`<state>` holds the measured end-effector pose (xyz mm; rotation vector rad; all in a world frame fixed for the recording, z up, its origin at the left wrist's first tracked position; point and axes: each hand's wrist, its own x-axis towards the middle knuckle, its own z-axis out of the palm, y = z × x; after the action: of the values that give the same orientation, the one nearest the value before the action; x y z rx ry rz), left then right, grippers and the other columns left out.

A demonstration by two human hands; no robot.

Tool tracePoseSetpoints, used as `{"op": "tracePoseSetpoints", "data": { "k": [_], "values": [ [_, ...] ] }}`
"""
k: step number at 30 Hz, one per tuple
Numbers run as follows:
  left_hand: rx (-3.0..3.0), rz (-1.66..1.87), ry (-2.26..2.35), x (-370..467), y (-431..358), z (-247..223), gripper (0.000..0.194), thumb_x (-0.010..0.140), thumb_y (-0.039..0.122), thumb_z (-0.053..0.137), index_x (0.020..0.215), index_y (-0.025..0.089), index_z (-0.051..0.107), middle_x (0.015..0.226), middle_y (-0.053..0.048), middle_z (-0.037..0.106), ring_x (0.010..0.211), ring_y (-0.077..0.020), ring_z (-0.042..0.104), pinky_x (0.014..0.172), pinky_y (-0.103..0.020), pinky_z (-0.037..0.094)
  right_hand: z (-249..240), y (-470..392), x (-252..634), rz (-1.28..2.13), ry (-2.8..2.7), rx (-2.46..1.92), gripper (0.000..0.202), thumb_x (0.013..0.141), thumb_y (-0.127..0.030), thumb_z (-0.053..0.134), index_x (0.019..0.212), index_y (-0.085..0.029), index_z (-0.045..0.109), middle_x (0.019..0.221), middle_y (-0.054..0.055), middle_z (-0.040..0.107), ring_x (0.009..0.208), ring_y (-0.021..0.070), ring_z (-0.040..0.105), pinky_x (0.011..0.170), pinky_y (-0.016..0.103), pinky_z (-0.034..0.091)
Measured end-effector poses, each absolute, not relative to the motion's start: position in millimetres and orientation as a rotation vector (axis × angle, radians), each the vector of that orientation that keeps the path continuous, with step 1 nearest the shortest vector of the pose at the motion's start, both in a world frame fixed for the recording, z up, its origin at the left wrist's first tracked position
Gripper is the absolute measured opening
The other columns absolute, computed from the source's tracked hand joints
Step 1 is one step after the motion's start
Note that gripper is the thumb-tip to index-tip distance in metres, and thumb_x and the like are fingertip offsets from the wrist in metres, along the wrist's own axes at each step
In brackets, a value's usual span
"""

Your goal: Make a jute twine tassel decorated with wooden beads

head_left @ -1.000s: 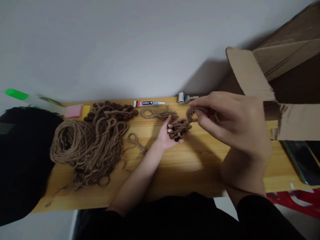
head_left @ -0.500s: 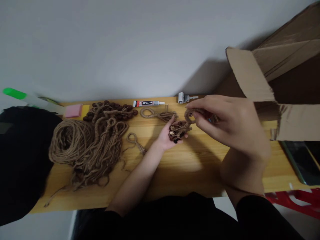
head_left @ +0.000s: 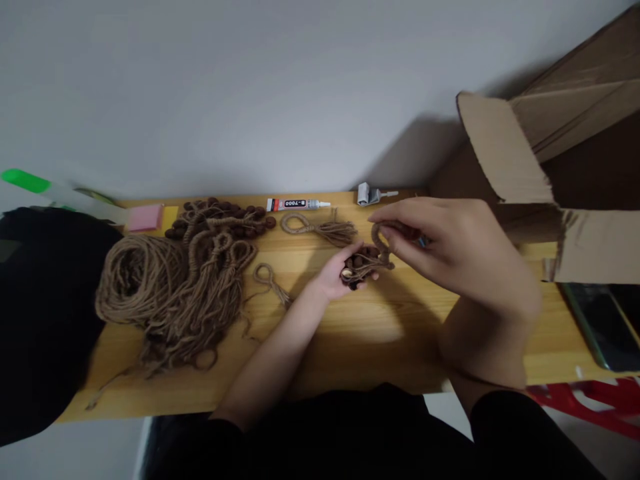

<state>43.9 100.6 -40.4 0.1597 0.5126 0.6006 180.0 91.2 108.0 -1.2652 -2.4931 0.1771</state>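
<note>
My left hand [head_left: 334, 279], palm up, cups a bundle of dark brown beads with brown cords [head_left: 361, 267]. A pale round spot shows among the beads. Above and right of it, my right hand [head_left: 455, 247] pinches a wrapped cord loop [head_left: 379, 235] between thumb and fingers. The loop's lower end runs down to the bundle. Something small and blue shows inside my right hand, too hidden to name. Just behind my left hand lies a looped cord tassel [head_left: 333, 230]. A smaller cord loop [head_left: 265, 273] lies to its left.
A heap of brown cord [head_left: 200, 300] and strung beads [head_left: 250, 217] covers the table's left part. Along the wall lie a glue tube [head_left: 295, 205] and a rolled-up tube [head_left: 367, 194]. On the right stand an open cardboard box [head_left: 505, 150] and a phone [head_left: 603, 327].
My right hand still pinches the loop, its fingertips shifted slightly. The bundle in my left hand has turned a little, its cords now stretched toward the loop. The view has shifted slightly.
</note>
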Motion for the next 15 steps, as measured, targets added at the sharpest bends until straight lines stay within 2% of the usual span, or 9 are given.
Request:
{"op": "tracePoseSetpoints", "data": {
  "k": [4, 11, 15],
  "values": [
    [0.166, 0.594, 0.533, 44.1, 101.0, -39.5, 0.041, 0.097, 0.026, 0.03, 0.078, 0.011, 0.063, 0.059, -0.006, 0.065, 0.045, -0.0181, 0.063, 0.027, -0.02, 0.035, 107.2, 92.2, 180.3, 0.224, -2.545, -1.354, 0.022, 0.088, -0.02, 0.046, 0.094, -0.021, 0.067, 0.083, 0.005, 0.071, 0.072, 0.0187, 0.065, 0.061, 0.027, 0.042],
    [0.154, 0.589, 0.532, 44.7, 100.3, -38.6, 0.041, 0.097, 0.025, 0.03, 0.078, 0.011, 0.063, 0.058, -0.006, 0.065, 0.044, -0.0172, 0.062, 0.027, -0.02, 0.035, 99.0, 93.7, 183.7, 0.215, -2.646, -1.527, 0.029, 0.086, -0.025, 0.051, 0.113, -0.018, 0.061, 0.072, 0.004, 0.07, 0.061, 0.0184, 0.062, 0.056, 0.027, 0.038],
    [0.158, 0.584, 0.509, 43.6, 101.0, -39.1, 0.041, 0.097, 0.026, 0.028, 0.082, 0.011, 0.063, 0.061, -0.006, 0.066, 0.045, -0.0177, 0.063, 0.028, -0.02, 0.036, 98.5, 94.1, 185.5, 0.17, -2.541, -1.513, 0.024, 0.085, -0.027, 0.053, 0.105, -0.019, 0.064, 0.068, 0.002, 0.069, 0.057, 0.0176, 0.061, 0.052, 0.027, 0.037]
  ]
}}
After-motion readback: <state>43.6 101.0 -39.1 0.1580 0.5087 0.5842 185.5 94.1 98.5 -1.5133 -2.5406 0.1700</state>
